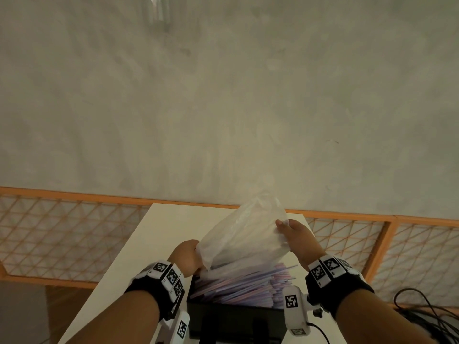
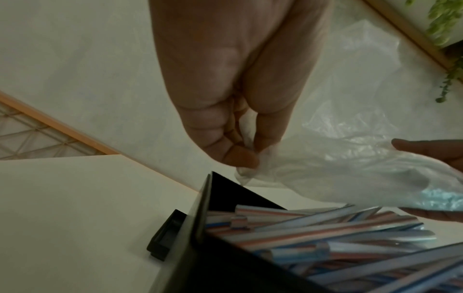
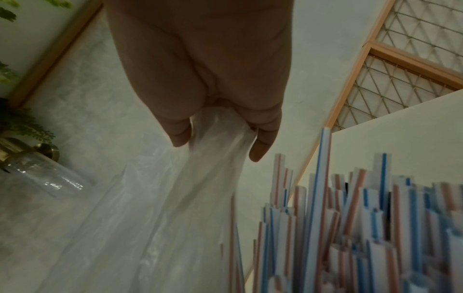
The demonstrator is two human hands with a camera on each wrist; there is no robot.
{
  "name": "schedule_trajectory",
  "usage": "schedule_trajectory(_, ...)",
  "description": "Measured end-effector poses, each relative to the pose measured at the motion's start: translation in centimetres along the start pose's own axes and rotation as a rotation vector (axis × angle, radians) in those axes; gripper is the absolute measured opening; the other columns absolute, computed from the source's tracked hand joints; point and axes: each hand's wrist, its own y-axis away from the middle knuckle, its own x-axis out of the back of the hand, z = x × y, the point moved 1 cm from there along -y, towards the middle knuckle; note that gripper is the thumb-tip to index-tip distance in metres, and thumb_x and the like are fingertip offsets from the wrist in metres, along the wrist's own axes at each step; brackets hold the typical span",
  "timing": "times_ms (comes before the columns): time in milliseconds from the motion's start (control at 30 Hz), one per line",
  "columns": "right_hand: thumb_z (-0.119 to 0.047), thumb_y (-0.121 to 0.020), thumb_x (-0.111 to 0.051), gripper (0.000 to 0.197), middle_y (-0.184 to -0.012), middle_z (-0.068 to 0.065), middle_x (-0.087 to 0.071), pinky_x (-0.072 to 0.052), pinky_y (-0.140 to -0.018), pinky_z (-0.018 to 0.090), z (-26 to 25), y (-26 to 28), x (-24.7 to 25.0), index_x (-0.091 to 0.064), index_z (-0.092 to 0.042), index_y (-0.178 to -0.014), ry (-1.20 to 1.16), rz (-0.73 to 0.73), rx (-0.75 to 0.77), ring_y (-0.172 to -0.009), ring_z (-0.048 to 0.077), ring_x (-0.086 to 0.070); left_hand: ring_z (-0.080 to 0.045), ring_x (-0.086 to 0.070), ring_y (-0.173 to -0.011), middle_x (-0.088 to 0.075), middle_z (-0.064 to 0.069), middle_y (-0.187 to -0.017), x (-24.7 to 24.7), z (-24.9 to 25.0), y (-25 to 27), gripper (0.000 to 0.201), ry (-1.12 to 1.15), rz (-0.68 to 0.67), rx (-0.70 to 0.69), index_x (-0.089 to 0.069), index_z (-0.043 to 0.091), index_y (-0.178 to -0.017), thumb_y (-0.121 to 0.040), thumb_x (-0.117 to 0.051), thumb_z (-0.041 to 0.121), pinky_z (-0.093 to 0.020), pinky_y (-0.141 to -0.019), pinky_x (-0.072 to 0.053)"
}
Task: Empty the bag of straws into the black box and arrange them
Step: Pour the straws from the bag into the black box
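A: Where are we in the job?

B: At the emptying. Lower left of centre in the head view, our left hand (image 1: 186,257) pinches a corner of the bag (image 1: 244,235), which hangs tilted over the black box (image 1: 233,319) on the surface (image 1: 173,227).

A: And the straws (image 1: 238,284)?

B: Heaped crosswise in the box, at bottom centre; whether any remain in the bag we cannot tell.

A: Further right?

B: Our right hand (image 1: 296,238), raised higher, grasps the bag's other end. Next, we judge, comes setting the bag aside and aligning the straws.
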Motion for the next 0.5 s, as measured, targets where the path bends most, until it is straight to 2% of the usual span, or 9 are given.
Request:
schedule_trajectory(100, -0.048, -0.086, -0.055, 0.047, -0.075, 0.01, -0.054, -0.038, -0.07, 0.035, -0.8, 0.5, -0.2, -0.056, -0.002, -0.076, -0.005, -0.003, 0.025, -0.071, 0.023, -0.051, -0.02, -0.059, -0.073, -0.054, 0.001, -0.07, -0.1, 0.1, -0.1, 0.012, -0.022, -0.02, 0.008, -0.06, 0.011, -0.076, -0.088, -0.058, 0.013, -0.026, -0.07, -0.047)
schedule_trajectory(167, -0.039, -0.094, -0.053, 0.035, -0.074, 0.008, -0.053, -0.037, -0.069, 0.034, -1.2, 0.5, -0.3, -0.056, -0.01, -0.073, -0.006, -0.003, 0.038, -0.07, 0.022, -0.05, -0.012, -0.053, -0.064, -0.05, 0.005, -0.066, -0.2, 0.0, -0.4, 0.023, -0.038, -0.014, 0.023, -0.053, 0.017, -0.065, -0.088, -0.058, 0.013, -0.018, -0.062, -0.043)
schedule_trajectory(233, -0.037, -0.095, -0.052, 0.034, -0.071, 0.005, -0.052, -0.037, -0.069, 0.033, -1.5, 0.5, -0.3, -0.056, -0.011, -0.073, -0.012, -0.009, 0.048, -0.068, 0.02, -0.048, -0.012, -0.053, -0.068, -0.045, 0.009, -0.065, 0.0, 0.2, -0.5, 0.025, -0.044, -0.02, 0.045, -0.052, 0.017, -0.066, -0.09, -0.058, 0.013, -0.011, -0.053, -0.036)
schedule_trajectory(267, -0.037, -0.095, -0.052, 0.035, -0.07, 0.004, -0.051, -0.036, -0.068, 0.033, -1.6, 0.5, -0.4, -0.055, -0.011, -0.073, -0.015, -0.013, 0.054, -0.067, 0.019, -0.047, -0.012, -0.052, -0.068, -0.042, 0.01, -0.065, 0.1, 0.4, -0.3, 0.012, -0.048, -0.005, 0.07, -0.057, 0.014, -0.077, -0.089, -0.059, 0.013, -0.011, -0.053, -0.036)
schedule_trajectory(300, -0.039, -0.094, -0.053, 0.035, -0.071, 0.005, -0.05, -0.036, -0.069, 0.034, -1.7, 0.5, -0.4, -0.054, -0.011, -0.073, -0.02, -0.017, 0.059, -0.067, 0.02, -0.047, -0.009, -0.049, -0.063, -0.04, 0.011, -0.067, 0.3, 0.6, 0.0, 0.009, -0.06, 0.021, 0.082, -0.061, 0.012, -0.097, -0.088, -0.059, 0.012, -0.014, -0.057, -0.039)
schedule_trajectory(333, -0.043, -0.091, -0.054, 0.036, -0.072, 0.006, -0.05, -0.036, -0.07, 0.035, -1.8, 0.6, -0.4, -0.054, -0.012, -0.074, -0.026, -0.018, 0.062, -0.068, 0.021, -0.047, -0.004, -0.044, -0.06, -0.039, 0.01, -0.068, 0.1, 0.4, -0.2, 0.029, -0.058, 0.057, 0.086, -0.056, 0.009, -0.117, -0.088, -0.059, 0.009, -0.018, -0.064, -0.041)
schedule_trajectory(367, -0.049, -0.086, -0.055, 0.039, -0.074, 0.007, -0.05, -0.036, -0.07, 0.036, -1.7, 0.5, -0.4, -0.054, -0.012, -0.074, -0.037, -0.018, 0.062, -0.07, 0.022, -0.048, -0.002, -0.04, -0.059, -0.04, 0.009, -0.07, 0.1, 0.3, -0.2, 0.039, -0.043, 0.067, 0.091, -0.05, 0.006, -0.127, -0.088, -0.057, 0.007, -0.021, -0.07, -0.041)
schedule_trajectory(433, -0.061, -0.074, -0.055, 0.053, -0.076, 0.008, -0.051, -0.038, -0.07, 0.038, -1.5, 0.3, -0.4, -0.054, -0.009, -0.075, -0.044, -0.02, 0.05, -0.072, 0.023, -0.05, -0.007, -0.046, -0.062, -0.044, 0.004, -0.072, 0.4, 0.8, 0.5, 0.039, -0.05, 0.045, 0.106, -0.049, -0.001, -0.128, -0.09, -0.052, 0.004, -0.023, -0.075, -0.04)
schedule_trajectory(500, -0.066, -0.069, -0.055, 0.066, -0.077, 0.013, -0.055, -0.042, -0.071, 0.042, -1.4, 0.3, -0.4, -0.053, -0.001, -0.08, -0.047, -0.038, 0.039, -0.073, 0.03, -0.053, -0.02, -0.059, -0.079, -0.042, 0.006, -0.068, 0.3, 0.8, 0.6, 0.024, -0.038, -0.035, 0.088, -0.06, -0.003, -0.112, -0.095, -0.046, 0.006, -0.022, -0.074, -0.037)
